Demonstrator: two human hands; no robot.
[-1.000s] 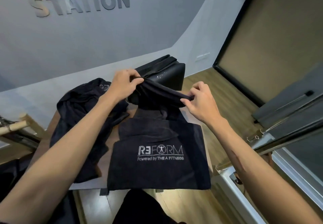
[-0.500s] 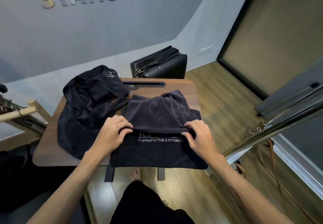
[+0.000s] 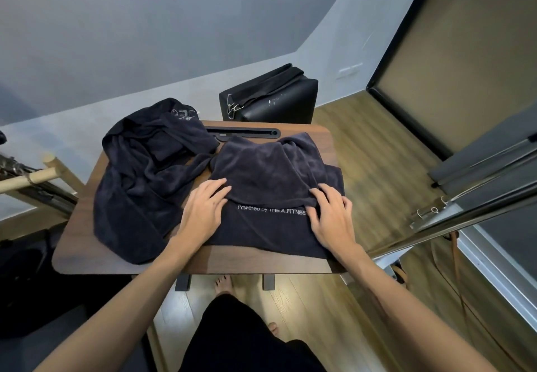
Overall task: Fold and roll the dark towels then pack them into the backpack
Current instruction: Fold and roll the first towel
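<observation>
A grey wall (image 3: 145, 37) bearing raised letters rises behind a small wooden table (image 3: 87, 255) set on a wood-plank floor (image 3: 363, 154). A black backpack (image 3: 276, 101) stands upright on the floor just beyond the table's far edge, its straps draped over the top. On the table's left half lies a crumpled heap of dark towels (image 3: 139, 180), a pale logo showing near its far end. Beside it, on the right half, a dark towel (image 3: 270, 174) lies with its far portion folded forward over the near portion, the fold edge sitting just above a printed line reading "Powered by THE A FITNESS". The left hand (image 3: 203, 212) lies flat on the towel's left side, fingers nearly straight; the right hand (image 3: 331, 215) presses the right side, fingertips curled over the fold edge.
</observation>
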